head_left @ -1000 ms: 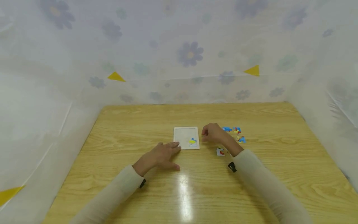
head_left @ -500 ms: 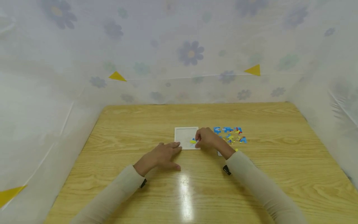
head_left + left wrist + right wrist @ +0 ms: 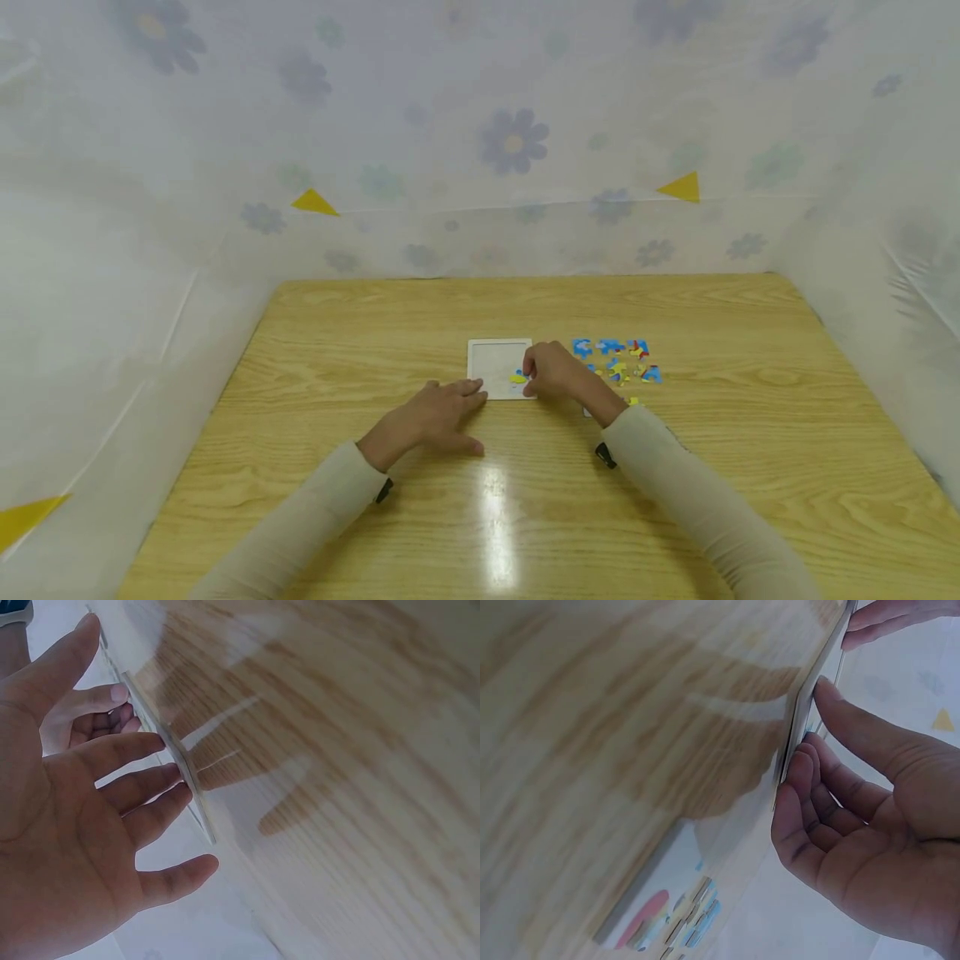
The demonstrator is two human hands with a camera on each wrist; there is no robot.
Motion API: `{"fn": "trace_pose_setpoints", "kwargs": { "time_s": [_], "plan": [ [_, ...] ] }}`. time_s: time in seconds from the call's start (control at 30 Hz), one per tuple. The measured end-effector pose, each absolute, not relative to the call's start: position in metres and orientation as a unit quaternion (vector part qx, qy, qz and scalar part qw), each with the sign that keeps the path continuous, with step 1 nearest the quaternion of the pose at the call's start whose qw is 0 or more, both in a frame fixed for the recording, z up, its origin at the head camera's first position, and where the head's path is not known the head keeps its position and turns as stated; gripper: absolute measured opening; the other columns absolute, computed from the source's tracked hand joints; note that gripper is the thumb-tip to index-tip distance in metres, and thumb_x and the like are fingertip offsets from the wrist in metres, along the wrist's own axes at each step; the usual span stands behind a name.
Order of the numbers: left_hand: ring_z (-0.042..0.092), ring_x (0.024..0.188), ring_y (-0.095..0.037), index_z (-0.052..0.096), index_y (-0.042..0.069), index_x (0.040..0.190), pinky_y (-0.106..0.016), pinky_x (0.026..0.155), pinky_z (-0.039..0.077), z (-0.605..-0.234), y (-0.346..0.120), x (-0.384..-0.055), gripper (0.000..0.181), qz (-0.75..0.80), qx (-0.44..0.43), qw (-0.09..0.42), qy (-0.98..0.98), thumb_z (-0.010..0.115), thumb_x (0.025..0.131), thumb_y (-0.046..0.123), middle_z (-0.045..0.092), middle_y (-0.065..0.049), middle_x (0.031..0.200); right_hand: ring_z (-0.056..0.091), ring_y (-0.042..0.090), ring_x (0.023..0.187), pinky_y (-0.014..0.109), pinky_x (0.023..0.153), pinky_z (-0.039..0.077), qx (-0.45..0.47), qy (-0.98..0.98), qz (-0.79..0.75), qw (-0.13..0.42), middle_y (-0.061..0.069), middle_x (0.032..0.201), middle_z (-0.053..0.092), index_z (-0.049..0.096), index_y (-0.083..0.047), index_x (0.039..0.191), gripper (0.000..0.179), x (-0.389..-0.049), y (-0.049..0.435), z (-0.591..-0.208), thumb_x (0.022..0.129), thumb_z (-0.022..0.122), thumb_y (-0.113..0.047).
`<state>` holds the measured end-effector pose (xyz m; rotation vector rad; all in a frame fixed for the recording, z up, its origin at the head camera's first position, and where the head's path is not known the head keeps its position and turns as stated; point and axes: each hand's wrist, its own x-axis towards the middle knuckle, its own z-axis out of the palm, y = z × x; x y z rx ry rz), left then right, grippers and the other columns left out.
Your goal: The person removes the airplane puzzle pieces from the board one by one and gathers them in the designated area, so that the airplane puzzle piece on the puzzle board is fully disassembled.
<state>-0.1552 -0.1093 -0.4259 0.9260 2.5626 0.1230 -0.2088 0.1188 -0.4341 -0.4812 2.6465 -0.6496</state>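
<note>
A square white puzzle frame (image 3: 499, 342) lies flat on the wooden table. In its lower right corner sits a jigsaw puzzle piece (image 3: 517, 379) with a yellow patch, partly covered by my right hand (image 3: 555, 371). Curled fingers and thumb of that hand pinch at a puzzle piece on the frame's right side, mostly hidden behind the fingertips. My left hand (image 3: 435, 417) lies spread at the lower left corner, its fingertips (image 3: 171, 772) touching the frame's edge in the left wrist view.
Several loose blue, yellow and red puzzle pieces (image 3: 617, 368) lie on the table (image 3: 375, 333) right of the frame. My right forearm (image 3: 611, 408) covers some of them. Flower-patterned white sheets (image 3: 450, 233) stand around the table's back and sides.
My right hand has moved left from beside the frame onto its right edge, then stayed there. More loose pieces show behind it. The left hand has kept its place.
</note>
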Motion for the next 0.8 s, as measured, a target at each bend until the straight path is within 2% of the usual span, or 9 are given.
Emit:
{"fn": "trace_pose_setpoints", "kwargs": {
  "time_s": [0.43, 0.8],
  "plan": [
    [0.028, 0.144, -0.02, 0.037, 0.012, 0.147, -0.056, 0.111, 0.027, -0.427, -0.1096, -0.1542, 0.085, 0.044, 0.33, 0.2, 0.921, 0.065, 0.081, 0.058, 0.027, -0.005, 0.157, 0.053, 0.015, 0.068, 0.027, 0.063, 0.045, -0.163, 0.939, -0.245, 0.18, 0.004, 0.079, 0.059, 0.062, -0.006, 0.087, 0.022, -0.2098, 0.1187, -0.4359, 0.076, 0.079, -0.014],
    [0.028, 0.144, -0.019, 0.037, 0.013, 0.147, -0.055, 0.111, 0.028, -0.4277, -0.1086, -0.154, 0.085, 0.042, 0.331, 0.2, 0.921, 0.064, 0.081, 0.059, 0.028, -0.004, 0.157, 0.053, 0.012, 0.062, 0.022, 0.055, 0.042, -0.16, 0.942, -0.25, 0.156, 0.005, 0.08, 0.063, 0.065, -0.007, 0.081, 0.007, -0.2096, 0.118, -0.4348, 0.087, 0.068, -0.011]
  ]
}}
